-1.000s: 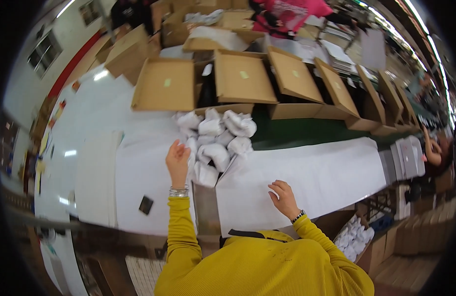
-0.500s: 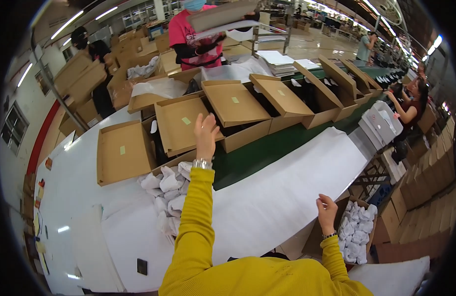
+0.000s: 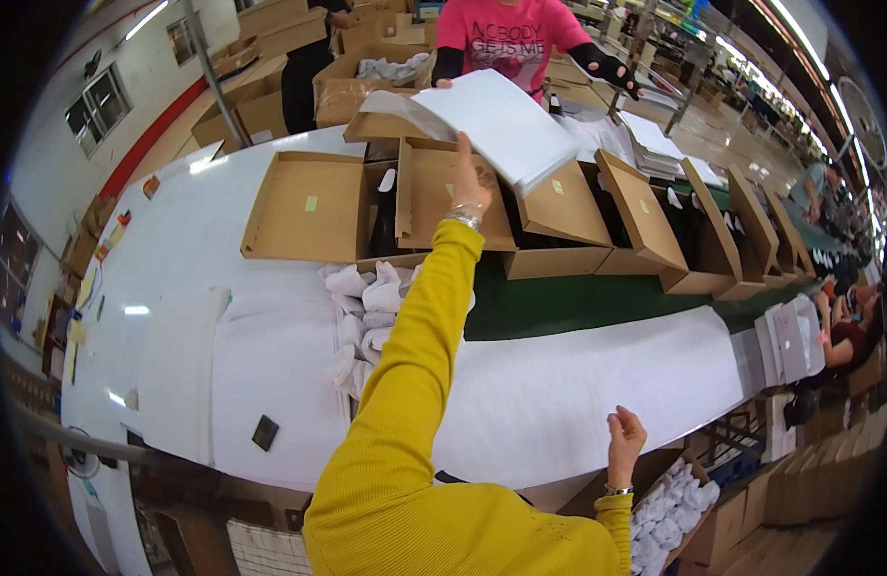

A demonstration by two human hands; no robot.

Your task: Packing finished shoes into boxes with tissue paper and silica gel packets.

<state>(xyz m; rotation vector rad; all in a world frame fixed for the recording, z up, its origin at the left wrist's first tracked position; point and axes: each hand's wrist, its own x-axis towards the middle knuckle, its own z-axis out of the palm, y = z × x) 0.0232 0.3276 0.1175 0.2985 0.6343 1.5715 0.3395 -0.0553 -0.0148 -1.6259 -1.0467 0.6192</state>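
Observation:
My left hand reaches far across the table, fingers closed on the near edge of a stack of white paper sheets. A co-worker's hand in a black sleeve also touches the stack at its far left corner. Under my outstretched arm lie open cardboard shoe boxes with raised lids, dark shoes partly visible inside. My right hand hovers at the table's near edge, fingers curled, with nothing visible in them. Just below it is a carton of crumpled white paper wads.
More white paper wads are heaped beside my left forearm. White sheeting covers the near table, with a green conveyor belt behind it. A small dark flat object lies at left. Grey trays stand at the right end.
My left hand has reached farther forward and taken hold of the paper stack, which the co-worker has brought across the boxes. My right hand stays curled near the table edge. The view has shifted.

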